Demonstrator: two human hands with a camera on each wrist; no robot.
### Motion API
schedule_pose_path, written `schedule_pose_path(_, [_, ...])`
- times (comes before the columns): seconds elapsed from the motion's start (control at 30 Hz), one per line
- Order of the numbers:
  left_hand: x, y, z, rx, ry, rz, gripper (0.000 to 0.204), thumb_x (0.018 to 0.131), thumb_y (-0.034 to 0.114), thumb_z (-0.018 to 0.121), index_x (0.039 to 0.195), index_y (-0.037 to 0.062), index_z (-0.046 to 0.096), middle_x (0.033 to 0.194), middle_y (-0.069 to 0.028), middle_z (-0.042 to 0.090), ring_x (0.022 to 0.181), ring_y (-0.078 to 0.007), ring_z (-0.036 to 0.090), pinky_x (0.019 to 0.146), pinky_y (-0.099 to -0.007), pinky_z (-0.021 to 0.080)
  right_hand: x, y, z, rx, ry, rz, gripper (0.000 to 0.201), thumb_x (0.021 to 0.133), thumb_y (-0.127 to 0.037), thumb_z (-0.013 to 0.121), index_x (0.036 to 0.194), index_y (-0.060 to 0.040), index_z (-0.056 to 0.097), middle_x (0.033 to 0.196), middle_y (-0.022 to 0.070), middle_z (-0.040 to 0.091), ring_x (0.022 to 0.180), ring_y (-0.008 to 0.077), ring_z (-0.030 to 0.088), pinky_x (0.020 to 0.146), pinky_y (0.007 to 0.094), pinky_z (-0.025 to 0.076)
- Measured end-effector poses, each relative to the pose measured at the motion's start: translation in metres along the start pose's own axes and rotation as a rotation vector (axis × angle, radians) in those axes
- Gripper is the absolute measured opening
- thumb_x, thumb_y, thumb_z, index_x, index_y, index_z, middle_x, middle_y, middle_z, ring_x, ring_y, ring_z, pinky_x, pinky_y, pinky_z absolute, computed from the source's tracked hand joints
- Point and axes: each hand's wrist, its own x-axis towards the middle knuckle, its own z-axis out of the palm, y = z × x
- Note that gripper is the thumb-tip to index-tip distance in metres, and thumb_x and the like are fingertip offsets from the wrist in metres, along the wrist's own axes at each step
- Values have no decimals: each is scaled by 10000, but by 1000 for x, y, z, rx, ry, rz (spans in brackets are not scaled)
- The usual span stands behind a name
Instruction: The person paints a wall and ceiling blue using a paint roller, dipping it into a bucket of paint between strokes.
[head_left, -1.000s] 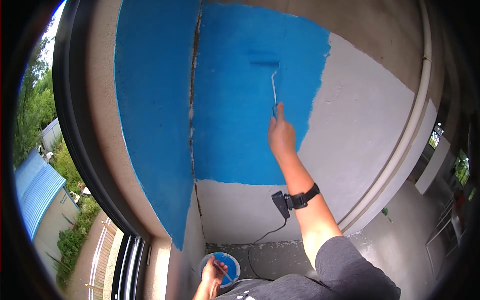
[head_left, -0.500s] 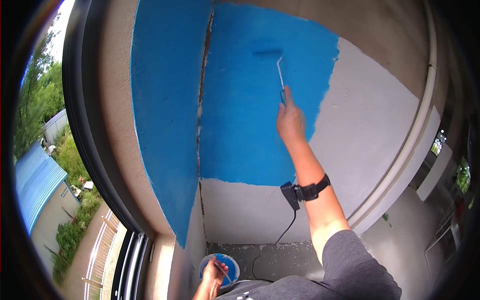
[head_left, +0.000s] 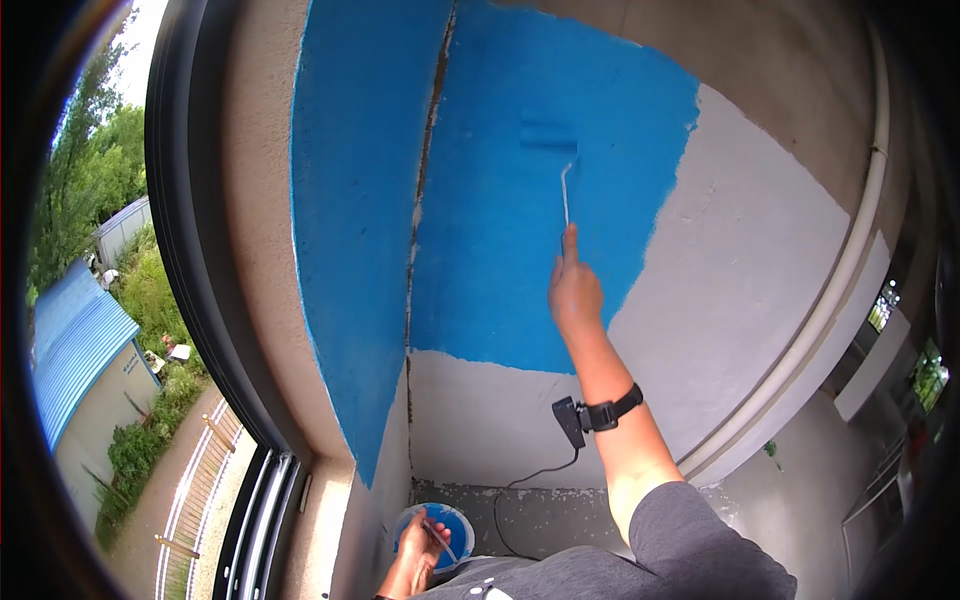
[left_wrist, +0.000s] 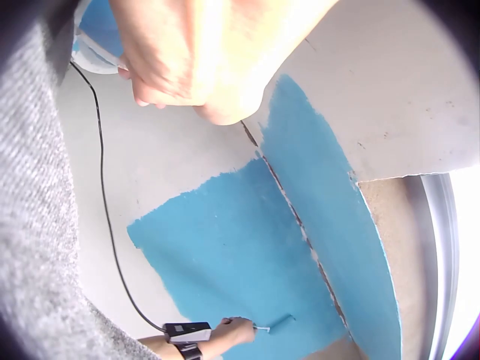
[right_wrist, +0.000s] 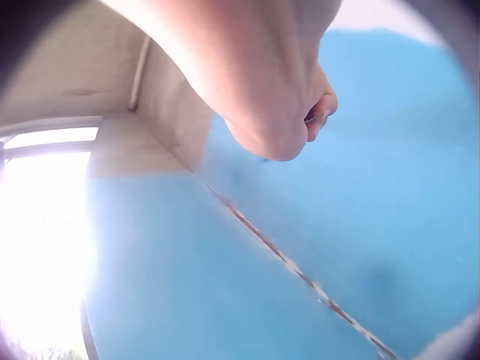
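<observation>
My right hand grips the handle of a paint roller, index finger stretched along it. The paint roller has a bent white rod, and its blue sleeve lies against the blue-painted part of the wall. In the right wrist view the curled right hand hides the roller. Low at the left, my left hand holds the handle of a white bucket with blue paint inside. The left wrist view shows that left hand from behind, beside the bucket.
A cracked corner seam parts the two blue walls. Bare white wall lies to the right, with a pale pipe beyond. At the left is a dark window frame. A black cable hangs from the right wrist's camera.
The roller first rose up the wall, then came down again with the right hand. The view has shifted slightly, moving the walls rightward. The left hand keeps its hold on the bucket.
</observation>
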Motion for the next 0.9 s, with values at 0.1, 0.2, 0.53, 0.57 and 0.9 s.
schedule_pose_path(0.1, [-3,1,-1,8,5,10,316,868,361,476,874,45,466,677,-78,512,605,-213,530,581,-357,457,-70,18,22,22,-80,45,535,841,-91,491,1326,-27,274,670,175,567,556,302,558,473,381,434])
schedule_pose_path(0.2, [-6,3,0,11,-8,10,313,869,359,475,883,46,471,673,-74,514,603,-211,532,582,-355,458,-91,27,20,182,23,-3,505,834,-79,494,1303,-19,318,695,179,569,575,313,562,504,388,439])
schedule_pose_path(0.53, [-6,-3,-13,-39,2,13,310,866,361,480,865,51,479,684,-74,522,606,-209,534,592,-352,458,104,-54,-59,7,148,-182,438,849,-165,456,1277,-103,381,726,199,598,677,380,573,573,464,450])
schedule_pose_path(0.57, [-6,-4,-14,-42,-6,19,307,865,359,483,860,52,480,686,-74,523,608,-212,535,598,-356,456,121,-59,-60,10,198,-229,436,852,-173,451,1277,-104,380,733,194,601,680,383,573,578,468,453])
schedule_pose_path(0.9, [-13,-3,-17,-17,29,-3,296,863,355,494,840,60,481,691,-74,517,613,-213,530,609,-358,452,1,29,27,-66,78,-159,555,838,-142,483,1349,-134,268,653,169,529,546,323,556,454,401,444])
